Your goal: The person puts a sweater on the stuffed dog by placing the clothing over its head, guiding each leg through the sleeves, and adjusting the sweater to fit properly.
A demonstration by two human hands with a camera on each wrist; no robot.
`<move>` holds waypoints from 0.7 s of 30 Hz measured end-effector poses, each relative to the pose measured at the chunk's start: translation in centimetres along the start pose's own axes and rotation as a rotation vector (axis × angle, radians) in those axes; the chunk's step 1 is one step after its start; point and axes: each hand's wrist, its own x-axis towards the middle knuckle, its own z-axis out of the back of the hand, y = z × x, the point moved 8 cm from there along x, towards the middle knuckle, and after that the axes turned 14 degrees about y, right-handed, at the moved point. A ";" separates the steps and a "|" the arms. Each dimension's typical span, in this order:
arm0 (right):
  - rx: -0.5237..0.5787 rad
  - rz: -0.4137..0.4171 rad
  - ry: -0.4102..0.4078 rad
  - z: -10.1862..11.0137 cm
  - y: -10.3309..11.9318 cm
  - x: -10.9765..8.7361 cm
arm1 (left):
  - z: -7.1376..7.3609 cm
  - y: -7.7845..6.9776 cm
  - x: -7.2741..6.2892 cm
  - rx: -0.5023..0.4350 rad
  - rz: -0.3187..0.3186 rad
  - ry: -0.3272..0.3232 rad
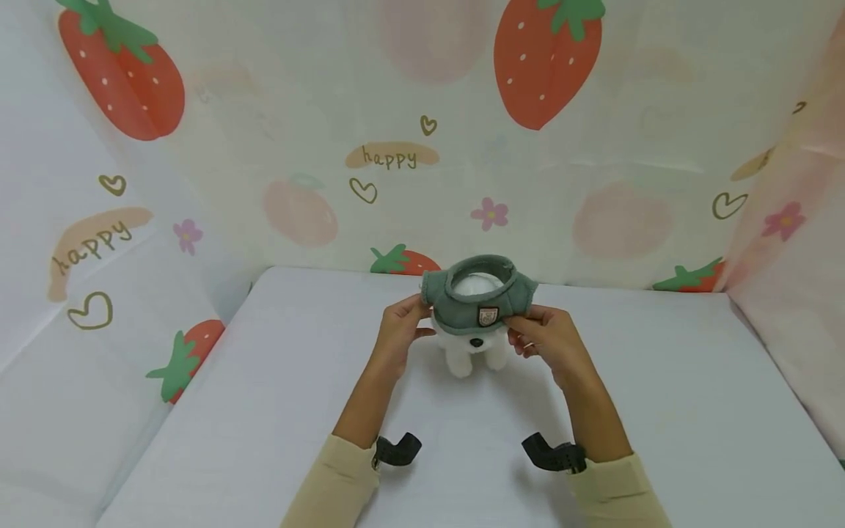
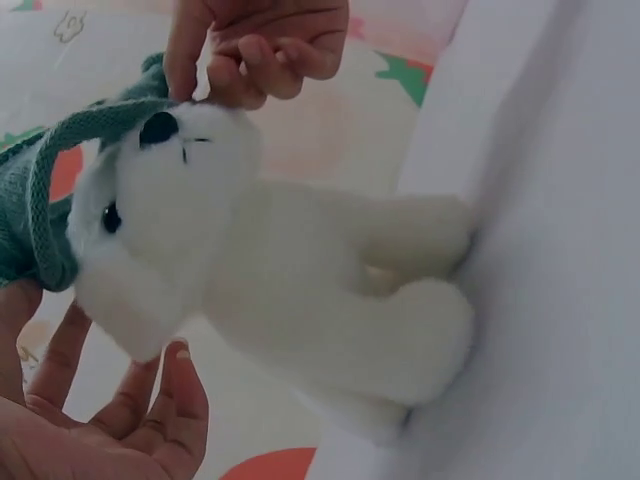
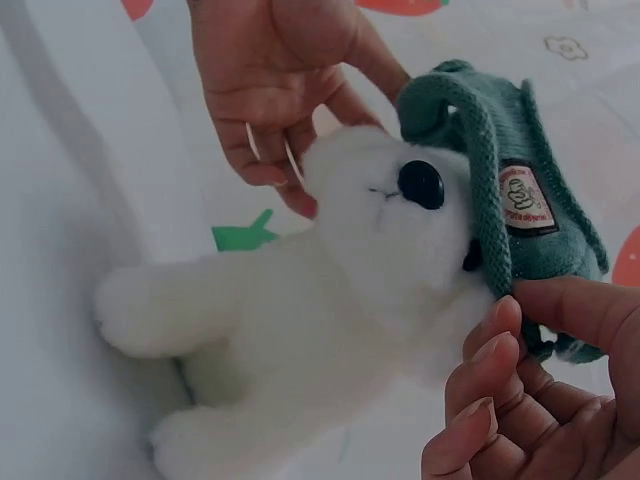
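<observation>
Soft, diffuse light leaves faint shadows on the white table (image 1: 264, 411); both wrist views look dimmer.

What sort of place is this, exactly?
Probably a small indoor booth, perhaps set up for filming: strawberry-print sheeting stands behind and beside a white tabletop, and a black device sits at each wrist.

The table (image 1: 284, 411) has a plain, pale white top. Directly on it stands one thing, a white plush animal (image 2: 290, 270), upright with its feet touching the surface, nearer the far edge than the near side; soft grey shadows (image 1: 538, 389) fall across the white.
</observation>
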 end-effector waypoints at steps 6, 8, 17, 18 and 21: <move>0.017 0.011 -0.010 0.1 0.2 -0.2 | -0.3 -1.2 -0.4 0.031 -0.017 0.007; 0.025 0.017 -0.012 0.1 0.2 -0.2 | -0.4 -1.2 -0.4 0.031 -0.002 0.018; 0.044 0.029 -0.033 0.1 0.2 -0.1 | -0.3 -0.5 -0.5 0.019 0.073 0.003; 0.044 0.028 -0.039 0.2 0.2 -0.2 | -0.2 -0.2 -0.5 0.022 0.090 -0.008; 0.034 0.015 -0.065 0.4 0.1 -0.3 | 0.3 0.8 -0.4 0.012 0.144 -0.036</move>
